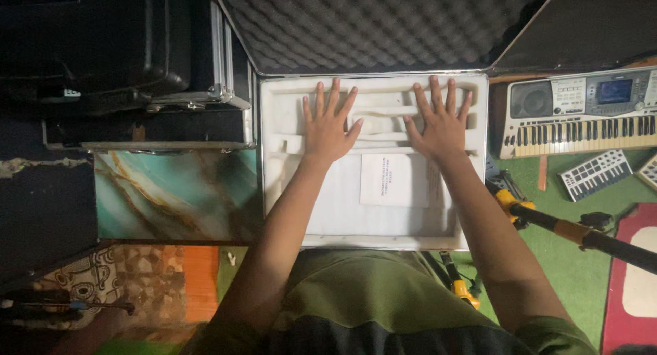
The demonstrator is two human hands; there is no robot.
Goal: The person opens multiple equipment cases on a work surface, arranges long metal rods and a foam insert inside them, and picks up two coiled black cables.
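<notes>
The open case [373,160] is the biggest thing here. It lies in front of the person, on or just above the lap, with its lid [383,27] thrown back; the lid is lined with dark grey egg-crate foam. The lower half holds a white foam insert [342,211] with long shaped hollows near the far edge, and these hollows look empty. A white paper leaflet [388,180] lies flat on the insert, near its middle.

Both hands rest on the insert with palms down. The left hand [330,126] has its fingers [335,95] spread wide and flat over the hollows, and it holds nothing. The right hand [441,122] lies the same way, fingers spread, also gripping nothing. I judge that this is a moment of feeling or checking the empty insert, so any next move needs only free hands and a clear view of the hollows.

Around the case: a second closed black case [123,68] with metal edges at the left, an electronic keyboard [582,115] at the right, a small pad controller [594,174] on the green carpet [582,280], and a dark pole with yellow joints [547,221] crossing near the right forearm. This pole is the only thing close enough to hinder the arm.
</notes>
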